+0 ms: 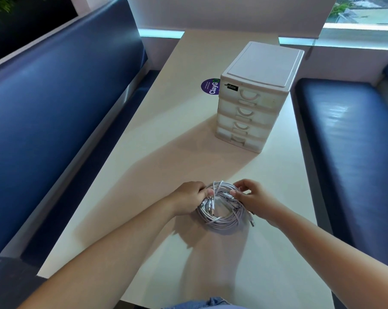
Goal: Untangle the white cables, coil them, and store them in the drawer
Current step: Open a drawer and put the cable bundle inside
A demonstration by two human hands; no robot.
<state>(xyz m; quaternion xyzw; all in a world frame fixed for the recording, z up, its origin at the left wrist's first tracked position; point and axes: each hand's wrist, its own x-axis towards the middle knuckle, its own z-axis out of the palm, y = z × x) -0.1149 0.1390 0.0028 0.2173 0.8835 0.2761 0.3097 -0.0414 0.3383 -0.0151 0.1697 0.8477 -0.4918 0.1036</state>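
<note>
A bundle of white cables [222, 219] lies in a rough ring on the cream table [144, 175], near its front edge. Several plug ends stick out of it. My left hand [188, 198] grips the bundle's left side with curled fingers. My right hand [253, 197] pinches strands on the right side between thumb and fingers. A white plastic drawer unit [258, 97] with several closed drawers stands further back on the table, a little to the right.
A round purple sticker [209, 86] lies on the table left of the drawer unit. Blue padded benches [54, 119] run along both long sides of the table. A window ledge [355, 39] is beyond the far end.
</note>
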